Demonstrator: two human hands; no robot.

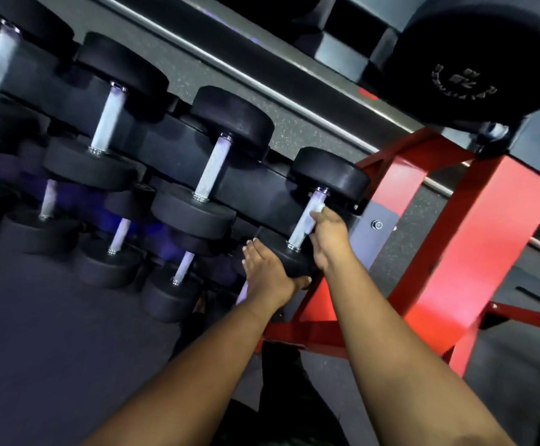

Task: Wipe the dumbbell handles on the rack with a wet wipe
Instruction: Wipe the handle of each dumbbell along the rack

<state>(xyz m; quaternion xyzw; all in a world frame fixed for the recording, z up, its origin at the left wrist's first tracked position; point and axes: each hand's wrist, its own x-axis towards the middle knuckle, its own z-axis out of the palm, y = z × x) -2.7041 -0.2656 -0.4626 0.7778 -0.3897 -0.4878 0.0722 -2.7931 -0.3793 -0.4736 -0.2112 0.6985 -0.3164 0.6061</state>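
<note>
- The right hand [328, 235] is curled round the knurled handle [307, 220] of the rightmost dumbbell on the rack [400, 201]; a small white wet wipe [319, 207] is pinched against the bar at the top of the fingers.
- Just below that grip, the dumbbell's near head [289, 255] is cupped by the left hand [267, 273], fingers laid fairly straight along its side and the thumb tucked under its lower edge.
- Above the grip, the far head [331, 173] is seated on the black shelf.
- To the left of the grip, further dumbbells [212, 170] are lined up, their handles bare.
- To the right of the grip, the rack's red upright is seen.
</note>
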